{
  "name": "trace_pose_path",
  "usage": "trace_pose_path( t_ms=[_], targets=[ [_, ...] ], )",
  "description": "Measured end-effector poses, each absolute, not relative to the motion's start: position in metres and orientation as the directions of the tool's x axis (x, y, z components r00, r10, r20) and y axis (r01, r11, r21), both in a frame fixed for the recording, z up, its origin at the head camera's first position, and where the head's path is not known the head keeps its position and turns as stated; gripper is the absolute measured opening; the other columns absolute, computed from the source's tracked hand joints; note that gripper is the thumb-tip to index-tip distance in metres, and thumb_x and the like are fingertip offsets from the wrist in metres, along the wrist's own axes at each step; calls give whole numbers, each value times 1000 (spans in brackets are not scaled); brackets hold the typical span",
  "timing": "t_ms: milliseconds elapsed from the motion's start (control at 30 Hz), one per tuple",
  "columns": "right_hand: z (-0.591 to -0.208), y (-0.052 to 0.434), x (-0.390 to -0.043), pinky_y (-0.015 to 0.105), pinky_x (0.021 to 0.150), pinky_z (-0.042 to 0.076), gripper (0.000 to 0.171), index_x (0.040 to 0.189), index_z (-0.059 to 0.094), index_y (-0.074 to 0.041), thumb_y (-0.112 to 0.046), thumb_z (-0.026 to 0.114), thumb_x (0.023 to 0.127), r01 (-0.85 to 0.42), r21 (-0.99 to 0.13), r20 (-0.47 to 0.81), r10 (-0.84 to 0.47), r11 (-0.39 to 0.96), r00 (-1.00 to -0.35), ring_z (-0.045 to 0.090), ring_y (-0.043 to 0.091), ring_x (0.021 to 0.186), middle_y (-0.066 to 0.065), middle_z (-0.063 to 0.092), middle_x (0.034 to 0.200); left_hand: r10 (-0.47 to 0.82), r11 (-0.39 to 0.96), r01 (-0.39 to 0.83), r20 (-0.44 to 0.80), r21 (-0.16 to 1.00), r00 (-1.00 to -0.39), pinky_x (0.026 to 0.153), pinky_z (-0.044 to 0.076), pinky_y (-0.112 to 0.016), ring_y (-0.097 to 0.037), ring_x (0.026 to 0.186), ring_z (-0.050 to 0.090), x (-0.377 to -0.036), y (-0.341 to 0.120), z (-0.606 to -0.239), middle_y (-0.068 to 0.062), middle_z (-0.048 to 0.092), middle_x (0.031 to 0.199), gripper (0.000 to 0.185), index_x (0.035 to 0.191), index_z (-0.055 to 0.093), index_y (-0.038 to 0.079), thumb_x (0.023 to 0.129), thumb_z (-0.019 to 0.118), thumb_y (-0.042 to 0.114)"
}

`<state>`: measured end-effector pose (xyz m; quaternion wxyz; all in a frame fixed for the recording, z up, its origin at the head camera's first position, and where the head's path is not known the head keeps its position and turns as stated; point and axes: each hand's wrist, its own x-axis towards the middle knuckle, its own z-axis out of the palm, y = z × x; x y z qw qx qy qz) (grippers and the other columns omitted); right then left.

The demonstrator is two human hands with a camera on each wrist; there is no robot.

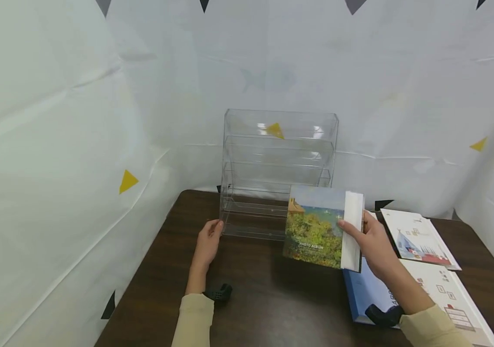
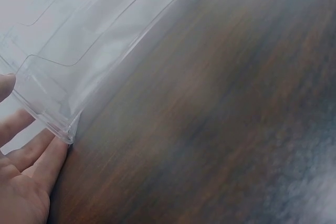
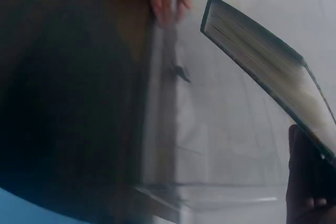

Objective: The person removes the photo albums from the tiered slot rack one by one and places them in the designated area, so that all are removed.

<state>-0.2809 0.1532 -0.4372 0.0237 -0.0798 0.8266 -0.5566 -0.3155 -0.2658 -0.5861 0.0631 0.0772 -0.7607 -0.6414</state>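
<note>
Photo album (image 1: 316,233) raised off the table — right hand (image 1: 370,241) grip closed on its spine edge, left hand (image 1: 208,241) open-fingered against clear rack (image 1: 273,164).

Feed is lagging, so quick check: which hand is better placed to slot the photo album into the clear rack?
Right. The right hand already grips the photo album upright, just in front of the clear rack. The left hand holds nothing; its fingers touch the rack's lower left corner, apparently steadying it.

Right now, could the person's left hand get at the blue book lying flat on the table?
Probably not easily: the left hand rests at the clear rack's corner, while the blue book lies across the table under the right forearm, behind the held photo album.
</note>
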Motion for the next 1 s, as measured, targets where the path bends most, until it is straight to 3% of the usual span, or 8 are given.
trace_pose_path(
  t_ms=[267, 500, 833, 933, 1000],
  targets=[
    [-482, 137, -264, 37, 73, 64, 67, 154, 42, 4, -40, 67, 109, 172, -925, -240, -171, 337, -956, 73, 16, 85, 7, 69, 105, -184, 171, -26, 6, 985, -983, 124, 42, -60, -39, 150, 51, -314, -268, -589, -18, 56, 158, 68, 157, 52, 10, 110, 53, 60],
    [-510, 126, -249, 40, 70, 63, 63, 150, 42, 5, -36, 67, 109, 267, -909, -337, -189, 321, -922, 71, 21, 80, 8, 67, 98, -184, 171, -39, -7, 985, -983, 123, 43, -59, -37, 149, 52, -314, -266, -588, -17, 57, 157, 65, 156, 53, 12, 110, 53, 59],
    [-511, 119, -247, 41, 79, 61, 77, 159, 20, 5, -29, 67, 109, 263, -902, -342, -196, 342, -919, 69, 27, 100, 25, 54, 133, -187, 157, -32, -3, 987, -982, 125, 41, -60, -38, 151, 50, -317, -268, -588, -17, 57, 157, 65, 155, 54, 12, 110, 54, 59],
    [-505, 118, -250, 53, 102, 56, 85, 167, 11, 3, -37, 61, 111, 287, -891, -375, -212, 352, -902, 58, 44, 132, 34, 35, 159, -180, 159, -30, -1, 987, -984, 125, 41, -60, -38, 151, 50, -317, -268, -587, -17, 56, 158, 66, 156, 53, 12, 110, 54, 60],
    [-502, 119, -252, 63, 122, 39, 93, 169, 0, 5, -42, 56, 112, 306, -884, -398, -226, 353, -889, 33, 51, 156, 36, 13, 173, -181, 162, -29, 0, 986, -983, 125, 41, -59, -37, 151, 50, -317, -269, -587, -17, 57, 157, 67, 156, 53, 12, 109, 54, 60]
  ],
)
